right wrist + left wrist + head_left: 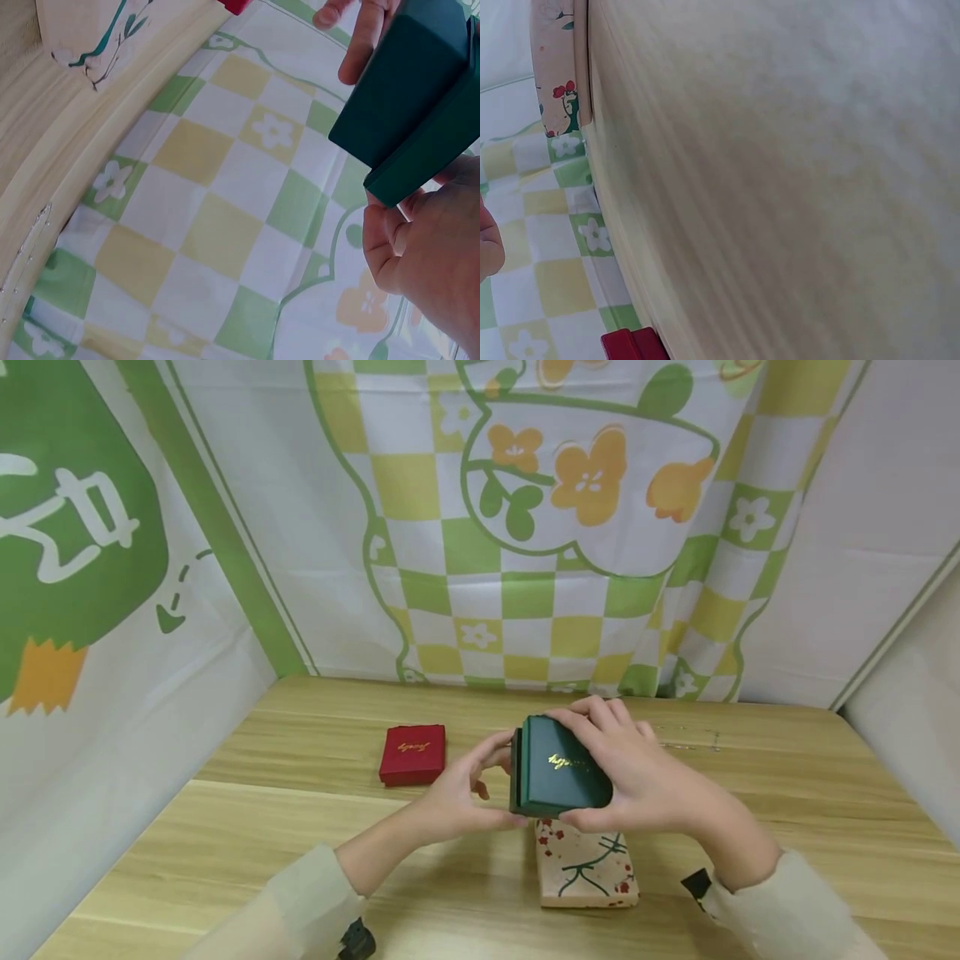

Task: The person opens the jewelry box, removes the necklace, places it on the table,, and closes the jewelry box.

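Observation:
Both hands hold a dark green jewelry box (564, 767) with gold lettering on its lid, raised over the table. My left hand (463, 792) grips its left side, thumb below and fingers at the far edge. Across the lid lies my right hand (637, 772), its thumb on the near edge and fingers on the far edge. From the right wrist, the box's base (409, 75) and wider lid (431, 127) show, the right fingers at the lid side. Only a bit of the left hand (489, 244) enters the left wrist view.
A red jewelry box (412, 753) sits to the left on the wooden table (315, 827). Under the held box lies a cream floral box (588, 868). A thin silver chain (690, 739) lies at the back right, before a checkered curtain (525, 602).

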Action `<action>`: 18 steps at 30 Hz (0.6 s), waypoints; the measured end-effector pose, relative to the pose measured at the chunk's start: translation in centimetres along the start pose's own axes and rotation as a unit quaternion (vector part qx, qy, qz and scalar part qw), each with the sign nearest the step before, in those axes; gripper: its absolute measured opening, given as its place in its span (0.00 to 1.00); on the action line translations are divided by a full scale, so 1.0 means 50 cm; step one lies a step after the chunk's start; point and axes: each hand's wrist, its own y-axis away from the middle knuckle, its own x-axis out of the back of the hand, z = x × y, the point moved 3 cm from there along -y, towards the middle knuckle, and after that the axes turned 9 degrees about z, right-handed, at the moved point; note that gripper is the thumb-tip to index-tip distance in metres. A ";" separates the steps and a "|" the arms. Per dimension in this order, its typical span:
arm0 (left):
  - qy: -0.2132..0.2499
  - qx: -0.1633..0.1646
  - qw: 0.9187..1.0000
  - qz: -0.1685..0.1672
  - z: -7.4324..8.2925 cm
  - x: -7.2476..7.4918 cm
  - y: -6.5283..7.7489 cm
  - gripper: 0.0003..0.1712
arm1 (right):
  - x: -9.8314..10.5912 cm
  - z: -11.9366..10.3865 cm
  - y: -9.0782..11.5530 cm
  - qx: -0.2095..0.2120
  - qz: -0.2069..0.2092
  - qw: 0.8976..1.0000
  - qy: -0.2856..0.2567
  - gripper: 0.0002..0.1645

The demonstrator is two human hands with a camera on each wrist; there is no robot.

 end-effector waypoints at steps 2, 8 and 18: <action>-0.006 -0.001 1.000 0.001 0.001 0.001 -0.001 0.50 | -0.004 -0.003 -0.002 -0.002 -0.001 1.000 0.005 0.63; -0.011 -0.008 1.000 -0.004 0.004 0.001 -0.003 0.50 | -0.007 -0.006 -0.003 -0.002 0.002 1.000 0.012 0.63; -0.013 -0.015 1.000 -0.001 0.004 -0.001 -0.005 0.48 | -0.010 -0.008 -0.006 0.005 0.002 1.000 0.021 0.63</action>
